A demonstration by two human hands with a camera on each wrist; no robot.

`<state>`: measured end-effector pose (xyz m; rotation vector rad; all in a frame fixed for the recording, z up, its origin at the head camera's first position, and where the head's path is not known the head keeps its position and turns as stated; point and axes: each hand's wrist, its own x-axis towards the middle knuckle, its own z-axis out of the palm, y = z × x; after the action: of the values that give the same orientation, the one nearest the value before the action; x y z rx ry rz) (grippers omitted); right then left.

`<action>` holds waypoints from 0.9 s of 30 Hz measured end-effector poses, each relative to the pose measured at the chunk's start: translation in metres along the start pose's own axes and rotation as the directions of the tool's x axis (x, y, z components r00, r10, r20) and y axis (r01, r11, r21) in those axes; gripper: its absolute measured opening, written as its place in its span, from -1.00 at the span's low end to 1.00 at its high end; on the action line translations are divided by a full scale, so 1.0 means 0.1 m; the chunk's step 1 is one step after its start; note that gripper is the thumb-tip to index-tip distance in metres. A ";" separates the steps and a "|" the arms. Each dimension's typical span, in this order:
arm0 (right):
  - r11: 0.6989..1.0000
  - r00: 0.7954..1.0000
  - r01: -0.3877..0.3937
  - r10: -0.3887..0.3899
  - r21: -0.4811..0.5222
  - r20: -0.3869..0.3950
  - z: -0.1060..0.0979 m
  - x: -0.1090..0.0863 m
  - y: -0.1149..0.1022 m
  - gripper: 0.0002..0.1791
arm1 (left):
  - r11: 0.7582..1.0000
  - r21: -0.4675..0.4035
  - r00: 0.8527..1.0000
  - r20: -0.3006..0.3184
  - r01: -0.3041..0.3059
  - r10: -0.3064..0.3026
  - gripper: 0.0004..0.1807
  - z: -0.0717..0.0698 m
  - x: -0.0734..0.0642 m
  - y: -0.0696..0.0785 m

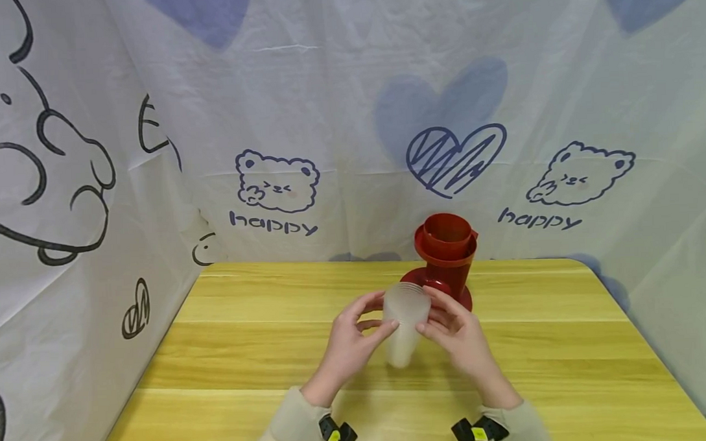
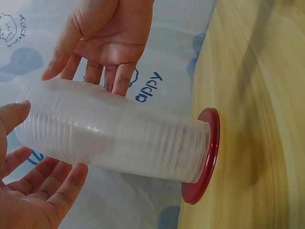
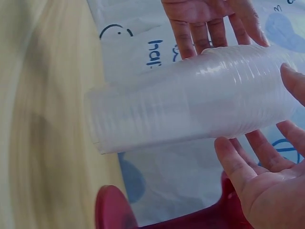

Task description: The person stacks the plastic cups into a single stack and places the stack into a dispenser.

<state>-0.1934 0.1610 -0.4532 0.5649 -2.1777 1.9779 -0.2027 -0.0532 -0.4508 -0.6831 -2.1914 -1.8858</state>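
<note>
A stack of clear plastic cups (image 1: 404,316) stands upright between my two hands, its narrower end pointing down toward the table. My left hand (image 1: 357,337) holds its left side near the upper end, thumb in front and fingers around the side. From the right, my right hand (image 1: 459,333) grips the same upper part with thumb and fingertips. In the left wrist view the ridged rims of the cups (image 2: 100,124) show. The right wrist view shows the stack's lower end (image 3: 109,119) close over the table.
Just behind the hands, slightly right, a red plastic stand (image 1: 451,269) with a cup-shaped top and round base sits on the wooden table (image 1: 247,354). A printed cloth (image 1: 349,104) hangs behind and along both sides.
</note>
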 end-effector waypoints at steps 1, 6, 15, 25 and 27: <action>1.000 1.000 0.001 -0.001 0.001 0.004 -0.01 0.01 -0.02 -0.35 | 1.000 0.003 1.000 -0.001 -0.007 0.007 -0.48 0.00 0.01 0.01; 0.999 0.999 -0.031 0.031 -0.031 0.021 -0.07 0.06 -0.10 -0.33 | 1.000 0.009 1.000 -0.010 -0.008 0.008 -0.49 0.02 0.06 0.05; 0.999 0.999 -0.045 0.046 -0.023 0.028 -0.13 0.14 -0.22 -0.34 | 1.000 -0.025 0.999 -0.036 -0.006 0.005 -0.57 0.05 0.17 0.13; 0.995 0.999 -0.040 0.043 -0.091 0.023 -0.24 0.29 -0.36 -0.26 | 0.995 -0.026 0.995 -0.040 -0.097 0.096 -0.58 0.05 0.37 0.25; 0.994 0.999 -0.050 0.052 -0.093 0.011 -0.25 0.32 -0.39 -0.24 | 0.995 -0.030 0.995 -0.040 -0.096 0.095 -0.58 0.06 0.41 0.27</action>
<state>-0.2120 0.1776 -0.4025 0.5161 -2.3004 1.8908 -0.2259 -0.0357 -0.4111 -0.7376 -2.0708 -1.8745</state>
